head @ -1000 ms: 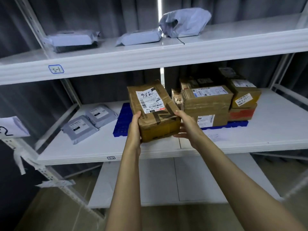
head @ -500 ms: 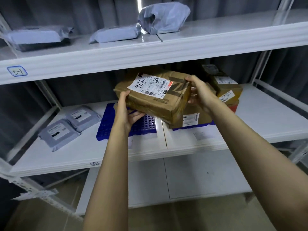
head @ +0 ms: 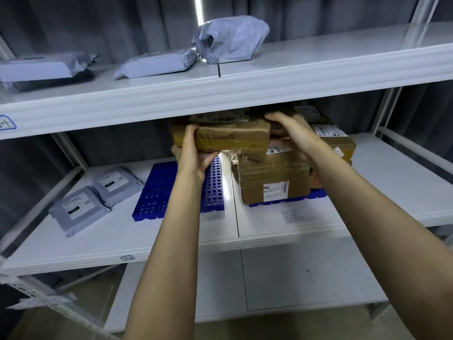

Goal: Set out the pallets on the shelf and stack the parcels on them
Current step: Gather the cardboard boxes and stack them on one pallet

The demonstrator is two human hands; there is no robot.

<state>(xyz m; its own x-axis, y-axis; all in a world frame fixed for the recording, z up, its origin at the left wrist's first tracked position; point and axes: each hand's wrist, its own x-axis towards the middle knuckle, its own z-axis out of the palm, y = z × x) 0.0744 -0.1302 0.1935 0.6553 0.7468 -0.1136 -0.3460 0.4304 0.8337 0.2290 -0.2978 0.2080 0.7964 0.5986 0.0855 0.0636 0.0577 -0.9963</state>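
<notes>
Left hand (head: 193, 155) and right hand (head: 293, 133) clasp a brown parcel (head: 232, 137) by its ends, fingers curled. It hangs over stacked boxes (head: 274, 182) by the back edge of the shelf (head: 392, 192).

brown cardboard parcel (head: 230, 137), blue hole-patterned pallet (head: 157, 192), grey mailer bags (head: 78, 212) with white labels, white shelf (head: 269, 231).

The top of the held parcel (head: 230, 138), with half its label, is tucked out of sight behind the front lip of the upper shelf (head: 220, 94). The right pallet (head: 316, 193) shows only a blue sliver under the stacked boxes (head: 274, 177). The handwritten tag (head: 6, 122) is cut off by the left edge. The print on the grey mailers (head: 78, 209) is too small to read.
</notes>
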